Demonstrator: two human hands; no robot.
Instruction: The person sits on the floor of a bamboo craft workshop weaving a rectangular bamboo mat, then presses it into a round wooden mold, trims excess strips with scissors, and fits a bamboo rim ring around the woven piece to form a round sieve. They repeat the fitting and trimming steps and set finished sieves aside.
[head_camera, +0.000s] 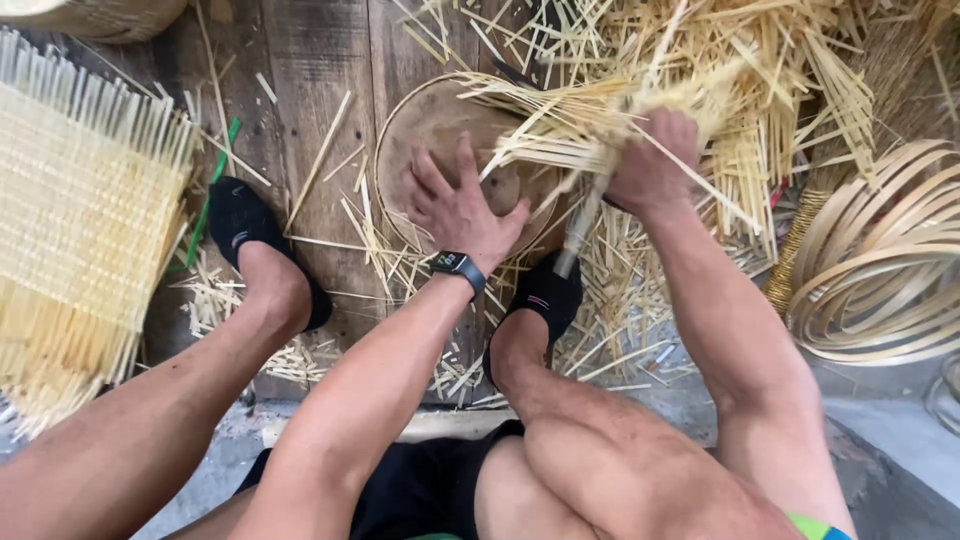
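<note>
One straw bundle (600, 125) within right fingers (665, 135)

Pale, matt bamboo strips (640, 110) look dry and splintery; the round block (440, 130) and floor planks (310, 90) are rough, weathered wood; right-hand coiled bands (880, 270) appear smooth.

Bare plank floor (310, 60) open between woven mat (80, 210) at left and round wooden block (430, 125), loose bamboo strips (740, 90) heaped over the block's right side and beyond, coiled bamboo hoops (880, 270) closing the far right, both feet planted below the block
</note>
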